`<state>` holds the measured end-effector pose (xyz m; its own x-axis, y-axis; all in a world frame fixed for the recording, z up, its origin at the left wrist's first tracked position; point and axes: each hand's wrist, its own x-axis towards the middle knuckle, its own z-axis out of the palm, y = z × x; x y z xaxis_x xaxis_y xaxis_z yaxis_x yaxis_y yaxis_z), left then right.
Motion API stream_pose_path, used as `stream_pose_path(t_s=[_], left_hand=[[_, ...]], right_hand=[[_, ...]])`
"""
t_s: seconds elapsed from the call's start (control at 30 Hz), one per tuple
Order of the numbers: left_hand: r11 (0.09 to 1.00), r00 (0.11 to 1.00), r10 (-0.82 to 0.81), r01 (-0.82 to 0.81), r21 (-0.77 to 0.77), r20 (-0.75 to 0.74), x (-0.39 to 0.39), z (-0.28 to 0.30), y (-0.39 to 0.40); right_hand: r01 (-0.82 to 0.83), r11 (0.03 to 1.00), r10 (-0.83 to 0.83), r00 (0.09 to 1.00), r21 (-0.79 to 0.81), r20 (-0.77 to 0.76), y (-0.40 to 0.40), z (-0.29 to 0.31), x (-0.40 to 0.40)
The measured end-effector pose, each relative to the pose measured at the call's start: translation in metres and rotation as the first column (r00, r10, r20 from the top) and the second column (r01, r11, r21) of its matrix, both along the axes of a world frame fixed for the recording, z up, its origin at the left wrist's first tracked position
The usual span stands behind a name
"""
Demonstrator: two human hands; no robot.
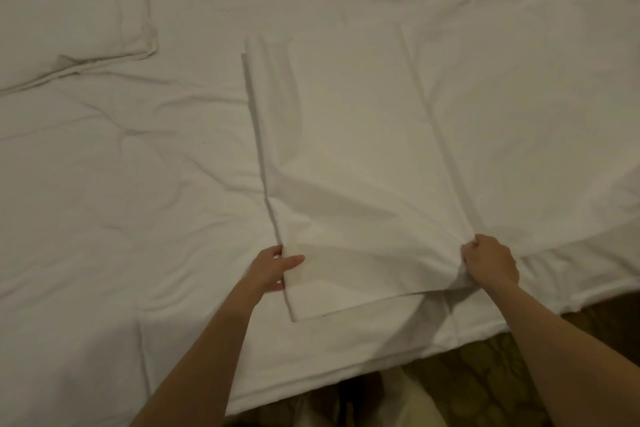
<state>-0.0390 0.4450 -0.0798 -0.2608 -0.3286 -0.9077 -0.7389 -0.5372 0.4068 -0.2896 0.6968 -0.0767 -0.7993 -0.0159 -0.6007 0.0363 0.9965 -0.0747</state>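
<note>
White bed (104, 184) filled the view, its cover rumpled throughout. Folded sheet (346, 135) lay at centre, long axis running 12 to 6 o'clock, near end close to the bed's edge. Pillow (69, 10) sat at 10 o'clock, well apart. Left hand (275, 269) pinched the sheet's 7 o'clock edge, thumb on top. Right hand (490, 265) clenched a bunch of cloth at the 5 o'clock edge. Likely step: fold near end toward 12. Best done with both sides lifted level, right bunch flattened first, corners matched before pressing.

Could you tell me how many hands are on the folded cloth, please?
2: the left hand pinches the cloth at its left edge; the right hand grips its right edge. None hidden.
</note>
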Motion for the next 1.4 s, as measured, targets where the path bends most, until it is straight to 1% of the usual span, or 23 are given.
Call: stream_pose_path(t_s=[0.07,0.13,0.23,0.33,0.4,0.47,0.6,0.67,0.77,0.83,0.87,0.9,0.93,1.0,1.03,1.07,1.1,1.13,1.17,1.2,1.23,1.3,1.4], left_hand=[[0.995,0.998,0.066,-0.066,-0.068,-0.009,-0.006,-0.002,0.004],[0.979,0.987,0.162,-0.161,-0.129,-0.005,-0.013,-0.005,0.000],[0.941,0.959,0.283,-0.281,-0.189,-0.018,-0.033,-0.008,-0.021],[0.910,0.953,0.300,-0.300,-0.286,-0.045,-0.062,-0.007,-0.052],[0.893,0.959,0.278,-0.278,-0.353,-0.052,-0.081,-0.006,-0.074],[0.884,0.962,0.265,-0.271,-0.382,-0.068,-0.098,-0.006,-0.094],[0.874,0.968,0.249,-0.244,-0.420,-0.043,-0.129,-0.013,-0.125],[0.874,0.960,0.276,-0.267,-0.406,-0.037,-0.132,-0.022,-0.135],[0.886,0.932,0.360,-0.352,-0.303,-0.031,-0.128,-0.030,-0.142],[0.887,0.929,0.369,-0.353,-0.298,0.000,-0.128,-0.030,-0.142],[0.875,0.933,0.359,-0.329,-0.354,0.020,-0.130,-0.029,-0.140],[0.847,0.940,0.337,-0.280,-0.453,0.048,-0.133,-0.028,-0.140],[0.786,0.947,0.312,-0.214,-0.580,0.074,-0.139,-0.023,-0.138],[0.587,0.968,0.239,-0.076,-0.806,0.083,-0.157,-0.007,-0.131],[0.501,0.983,0.169,-0.021,-0.865,0.074,-0.171,0.001,-0.123],[0.455,0.996,0.066,0.018,-0.890,0.054,-0.188,0.010,-0.112],[0.470,0.999,-0.040,0.025,-0.882,0.007,-0.206,0.017,-0.097],[0.553,0.991,-0.122,0.027,-0.833,-0.049,-0.227,0.024,-0.079],[0.657,0.980,-0.183,0.059,-0.752,-0.083,-0.247,0.029,-0.060],[0.737,0.970,-0.233,0.127,-0.664,-0.074,-0.265,0.033,-0.040],[0.777,0.957,-0.290,0.219,-0.591,-0.027,-0.281,0.035,-0.021],[0.778,0.915,-0.394,0.384,-0.497,0.091,-0.306,0.033,0.012],[0.695,0.837,-0.493,0.542,-0.473,0.236,-0.320,0.023,0.041]], right_hand=[[-0.003,1.000,0.005,0.998,-0.030,0.069,0.002,-0.002,-0.007],[0.037,0.992,-0.020,0.990,-0.124,0.141,-0.008,0.001,-0.024],[0.200,0.911,-0.119,0.965,-0.361,0.234,-0.049,0.010,-0.056],[0.241,0.845,-0.100,0.948,-0.477,0.303,-0.099,0.016,-0.081],[0.224,0.827,-0.075,0.953,-0.516,0.293,-0.128,0.011,-0.096],[0.203,0.805,-0.058,0.962,-0.558,0.267,-0.152,0.006,-0.111],[0.252,0.736,-0.052,0.946,-0.629,0.319,-0.188,-0.004,-0.140],[0.254,0.740,-0.045,0.943,-0.623,0.331,-0.202,-0.008,-0.150],[0.267,0.756,-0.046,0.933,-0.598,0.358,-0.208,-0.013,-0.159],[0.279,0.773,-0.053,0.923,-0.569,0.381,-0.199,-0.016,-0.160],[0.273,0.788,-0.048,0.921,-0.552,0.387,-0.192,-0.017,-0.158],[0.262,0.803,-0.040,0.920,-0.535,0.391,-0.184,-0.018,-0.155],[0.251,0.811,-0.028,0.919,-0.529,0.394,-0.179,-0.018,-0.151],[0.229,0.810,-0.001,0.921,-0.539,0.389,-0.172,-0.018,-0.145],[0.203,0.813,0.024,0.925,-0.546,0.379,-0.171,-0.016,-0.142],[0.170,0.816,0.052,0.930,-0.553,0.363,-0.171,-0.015,-0.140],[0.135,0.819,0.079,0.936,-0.558,0.342,-0.172,-0.013,-0.139],[0.099,0.824,0.101,0.943,-0.558,0.317,-0.171,-0.012,-0.137],[0.051,0.835,0.131,0.949,-0.549,0.287,-0.168,-0.012,-0.135],[-0.017,0.848,0.174,0.953,-0.529,0.248,-0.163,-0.012,-0.132],[-0.098,0.862,0.228,0.951,-0.498,0.207,-0.156,-0.012,-0.127],[-0.189,0.876,0.292,0.940,-0.443,0.177,-0.137,-0.011,-0.115],[-0.273,0.850,0.389,0.902,-0.451,0.187,-0.101,-0.011,-0.087]])
